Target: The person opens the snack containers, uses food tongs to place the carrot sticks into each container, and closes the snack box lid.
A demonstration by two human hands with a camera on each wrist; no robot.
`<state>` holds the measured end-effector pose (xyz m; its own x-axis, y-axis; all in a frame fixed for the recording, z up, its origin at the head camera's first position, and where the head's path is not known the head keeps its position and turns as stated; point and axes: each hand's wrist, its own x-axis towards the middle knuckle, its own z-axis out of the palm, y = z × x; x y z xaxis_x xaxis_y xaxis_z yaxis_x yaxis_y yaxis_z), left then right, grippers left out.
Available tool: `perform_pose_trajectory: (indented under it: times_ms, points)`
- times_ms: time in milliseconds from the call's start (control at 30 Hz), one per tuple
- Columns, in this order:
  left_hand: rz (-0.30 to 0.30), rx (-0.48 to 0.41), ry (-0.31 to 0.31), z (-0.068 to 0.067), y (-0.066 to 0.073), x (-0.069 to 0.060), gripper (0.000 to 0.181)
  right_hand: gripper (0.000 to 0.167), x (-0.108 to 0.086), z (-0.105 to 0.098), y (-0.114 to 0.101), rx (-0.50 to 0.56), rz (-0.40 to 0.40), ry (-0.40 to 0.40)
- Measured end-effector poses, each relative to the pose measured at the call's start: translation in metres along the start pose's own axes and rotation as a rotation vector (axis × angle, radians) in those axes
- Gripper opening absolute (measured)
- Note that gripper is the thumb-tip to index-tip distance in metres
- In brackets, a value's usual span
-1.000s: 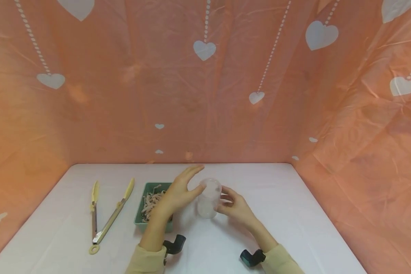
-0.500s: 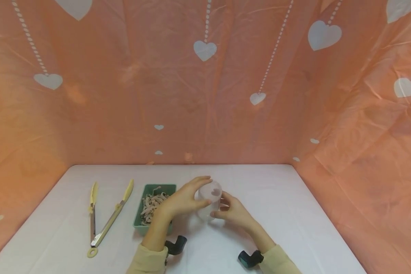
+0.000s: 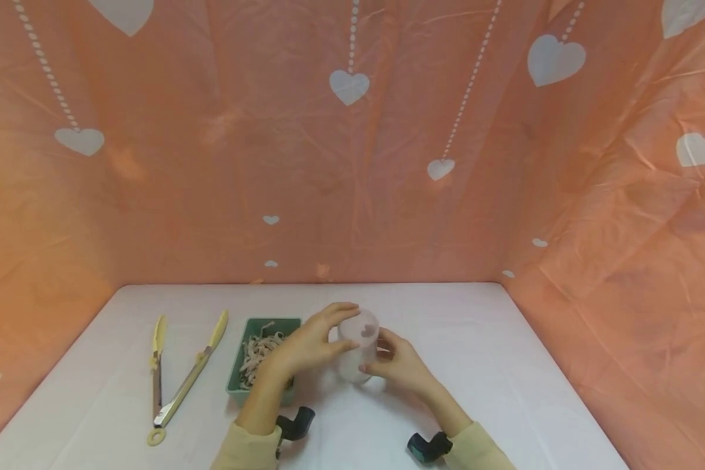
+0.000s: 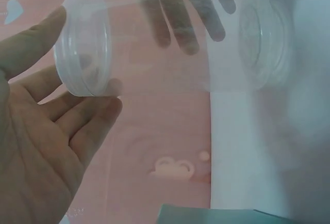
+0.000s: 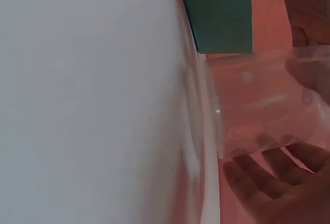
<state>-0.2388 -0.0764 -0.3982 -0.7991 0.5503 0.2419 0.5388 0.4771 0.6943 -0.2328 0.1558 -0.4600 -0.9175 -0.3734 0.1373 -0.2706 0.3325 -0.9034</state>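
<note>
A clear plastic jar [image 3: 357, 367] stands upright, or nearly so, between the two hands in the head view. My left hand [image 3: 313, 341] grips its top end, thumb on the near side and fingers reaching round the far side. The ridged end of the jar [image 4: 85, 43] lies within that grasp in the left wrist view. Lower on the right side, my right hand [image 3: 408, 364] holds the jar's wall between thumb and fingers. Whether the base touches the table or hovers just above it, I cannot tell. Through the wall, the right hand's fingers [image 4: 188, 35] show.
A green tray [image 3: 233, 375] with beige shredded strips [image 3: 257, 356] sits left of the jar, partly under my left forearm. Farther left lie spread tongs [image 3: 190, 382] with yellow tips. Black wrist mounts [image 3: 429, 448] stick out from the sleeves. An orange curtain [image 3: 305, 163] closes off the back.
My left hand has come right and down from beside the jar and now grips its top. The right hand stays at the jar's side. The view has shifted slightly.
</note>
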Motion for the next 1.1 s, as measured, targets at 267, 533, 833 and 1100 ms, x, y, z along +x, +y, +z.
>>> perform_pose_trajectory:
  times_ms: [267,533,833,1100]
  points:
    - [0.022,-0.015,0.054,-0.001,0.003,0.0,0.056,0.072,0.001,0.005,-0.001,-0.013,-0.054,0.079]
    - [-0.032,-0.017,0.101,0.003,0.007,0.001,0.062,0.07,-0.001,0.009,-0.001,-0.046,-0.104,0.096]
    - [-0.01,-0.149,0.042,-0.002,-0.001,-0.003,0.065,0.071,-0.002,0.005,-0.003,-0.005,-0.06,0.076]
    - [0.083,-0.219,-0.04,-0.011,-0.01,-0.007,0.053,0.073,-0.003,0.002,-0.003,0.01,-0.048,0.031]
